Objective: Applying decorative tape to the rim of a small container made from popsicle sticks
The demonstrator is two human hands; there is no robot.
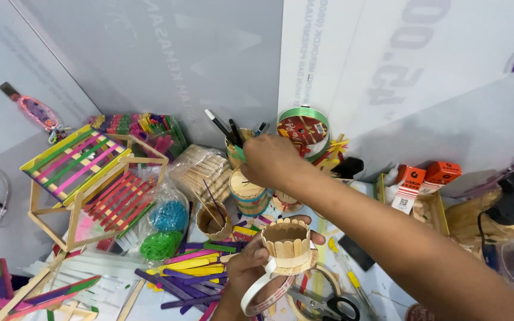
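The table is crowded: a craft-stick chair frame (pixel 84 184) with coloured slats stands at the left, loose coloured sticks (pixel 197 270) lie in front, bags of blue and green rubber bands (pixel 165 229) sit beside a small wooden cup (pixel 212 223), and scissors (pixel 328 306) lie near the front edge. The left hand (pixel 248 267) closes around a small round stick basket (pixel 287 241), held upright above the sticks. The right hand (pixel 269 159) reaches across to the pen holder (pixel 236 151) by the green ribbon spool (pixel 304 128), fingers curled on something I cannot make out.
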